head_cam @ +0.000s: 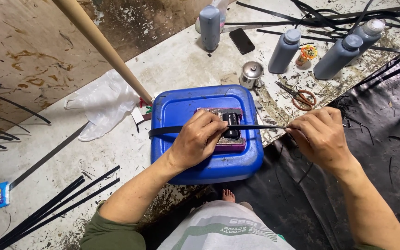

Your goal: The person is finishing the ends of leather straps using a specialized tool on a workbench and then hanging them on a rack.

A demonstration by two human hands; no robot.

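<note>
A blue plastic canister [181,106] lies flat on the white worktop. On its top sits a small purple-edged block with a black roller [233,121]. A long black strip [163,131] runs across the block from left to right. My left hand [197,139] presses down on the strip over the block. My right hand [320,136] pinches the strip's right end [274,127], pulling it taut just off the canister's right edge.
Several grey bottles [283,50] stand at the back with scissors [299,96], a small metal can [251,74], a dark phone [242,40] and a tangle of black strips [329,16]. A wooden pole [103,46] leans at left above a white plastic bag [105,102]. More strips [56,203] lie front left.
</note>
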